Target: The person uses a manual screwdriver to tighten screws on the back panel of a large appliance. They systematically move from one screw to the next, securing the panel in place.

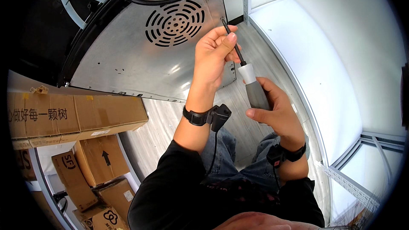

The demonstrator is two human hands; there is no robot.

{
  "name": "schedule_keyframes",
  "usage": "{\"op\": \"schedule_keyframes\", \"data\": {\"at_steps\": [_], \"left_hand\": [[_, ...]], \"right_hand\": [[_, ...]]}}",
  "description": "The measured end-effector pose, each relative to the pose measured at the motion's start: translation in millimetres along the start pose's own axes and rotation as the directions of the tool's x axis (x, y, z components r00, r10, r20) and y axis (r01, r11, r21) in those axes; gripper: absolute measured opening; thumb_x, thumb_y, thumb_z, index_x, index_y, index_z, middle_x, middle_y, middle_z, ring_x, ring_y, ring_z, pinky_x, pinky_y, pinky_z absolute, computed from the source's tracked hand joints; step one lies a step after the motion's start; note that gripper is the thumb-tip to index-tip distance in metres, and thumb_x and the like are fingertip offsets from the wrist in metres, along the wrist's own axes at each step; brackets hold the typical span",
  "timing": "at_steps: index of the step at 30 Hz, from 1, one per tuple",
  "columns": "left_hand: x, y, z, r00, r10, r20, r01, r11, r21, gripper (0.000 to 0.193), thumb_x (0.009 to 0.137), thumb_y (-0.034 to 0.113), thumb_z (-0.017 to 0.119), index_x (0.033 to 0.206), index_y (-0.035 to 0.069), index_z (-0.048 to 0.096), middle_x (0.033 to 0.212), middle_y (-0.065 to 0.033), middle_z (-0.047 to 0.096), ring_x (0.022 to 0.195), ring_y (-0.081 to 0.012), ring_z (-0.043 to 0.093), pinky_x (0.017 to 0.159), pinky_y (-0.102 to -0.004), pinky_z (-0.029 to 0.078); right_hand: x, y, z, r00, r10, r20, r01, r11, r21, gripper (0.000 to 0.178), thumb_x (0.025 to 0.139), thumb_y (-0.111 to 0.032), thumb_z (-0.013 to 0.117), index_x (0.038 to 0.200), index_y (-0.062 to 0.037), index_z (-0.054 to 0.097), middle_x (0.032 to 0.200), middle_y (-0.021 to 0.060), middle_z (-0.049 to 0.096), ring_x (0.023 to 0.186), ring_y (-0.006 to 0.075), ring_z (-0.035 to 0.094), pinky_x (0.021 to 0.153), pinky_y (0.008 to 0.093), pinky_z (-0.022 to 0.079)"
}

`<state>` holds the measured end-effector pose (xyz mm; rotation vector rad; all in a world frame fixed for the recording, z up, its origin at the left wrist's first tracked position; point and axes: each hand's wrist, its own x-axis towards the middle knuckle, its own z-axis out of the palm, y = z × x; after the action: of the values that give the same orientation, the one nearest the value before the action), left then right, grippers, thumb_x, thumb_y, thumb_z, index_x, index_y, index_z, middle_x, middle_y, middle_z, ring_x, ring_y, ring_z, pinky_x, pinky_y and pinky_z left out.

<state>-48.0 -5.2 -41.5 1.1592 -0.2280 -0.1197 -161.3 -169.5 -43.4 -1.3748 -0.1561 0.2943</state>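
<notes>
A screwdriver (257, 92) with a grey and white handle and a long dark shaft slants up and to the left. My right hand (279, 108) is wrapped around its handle. Higher up, the thumb and fingers of my left hand (215, 53) pinch the shaft close to the tip. The tip is at the right edge of a bare metal panel (136, 66), by a small fastener or hole I cannot make out clearly. Round slotted vents (175, 24) are cut into this panel, which belongs to a large black-edged appliance.
A black cable (170, 2) loops across the panel's top, and pale tubes (70, 6) lie at the upper left. Cardboard boxes (102, 157) fill shelving at lower left. White metal shelving (306, 59) curves along the right. Below is a grey wood-look floor (159, 123).
</notes>
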Motion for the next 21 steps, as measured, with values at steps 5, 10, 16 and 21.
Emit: {"op": "schedule_keyframes", "data": {"at_steps": [5,10,16,21], "left_hand": [[-1,2,0,1.0,-0.006,-0.023,0.005,0.999,-0.053,0.029,0.092,0.01,0.056,0.119,-0.002,0.055,0.075,-0.0089,0.066,0.058,-0.0138,0.063,0.053,-0.0215,0.05],[0,5,2,1.0,-0.03,-0.009,0.03,0.998,-0.046,0.031,0.093,0.013,0.053,0.12,-0.002,0.054,0.077,-0.0101,0.067,0.06,-0.0148,0.063,0.055,-0.0224,0.051],[0,6,3,1.0,-0.004,-0.025,0.006,0.999,0.049,0.032,0.094,0.016,0.051,0.119,-0.002,0.055,0.078,-0.0103,0.068,0.06,-0.0143,0.063,0.054,-0.0213,0.05],[1,2,3,1.0,0.026,-0.01,-0.025,0.996,0.09,0.033,0.094,0.017,0.052,0.12,-0.003,0.054,0.079,-0.0117,0.068,0.058,-0.0137,0.062,0.051,-0.0202,0.049]], "right_hand": [[4,-6,-8,0.968,0.126,0.217,-0.196,0.92,0.341,0.066,0.079,-0.009,0.068,0.136,0.0,0.036,0.101,0.0059,0.056,0.08,0.0115,0.057,0.051,0.02,0.048],[7,1,-8,0.975,0.172,0.143,-0.194,0.968,0.158,0.063,0.081,-0.013,0.067,0.135,0.0007,0.037,0.096,0.0061,0.057,0.07,0.0111,0.057,0.051,0.0207,0.049],[13,12,-8,0.987,0.121,0.104,-0.12,0.993,-0.014,0.057,0.078,-0.013,0.072,0.125,0.0005,0.043,0.086,0.0013,0.054,0.071,0.0076,0.054,0.052,0.02,0.046],[13,18,-13,0.995,0.061,0.082,-0.055,0.996,-0.066,0.051,0.075,-0.014,0.077,0.115,-0.0019,0.047,0.081,-0.0013,0.051,0.071,0.0058,0.051,0.058,0.0215,0.043]]}}
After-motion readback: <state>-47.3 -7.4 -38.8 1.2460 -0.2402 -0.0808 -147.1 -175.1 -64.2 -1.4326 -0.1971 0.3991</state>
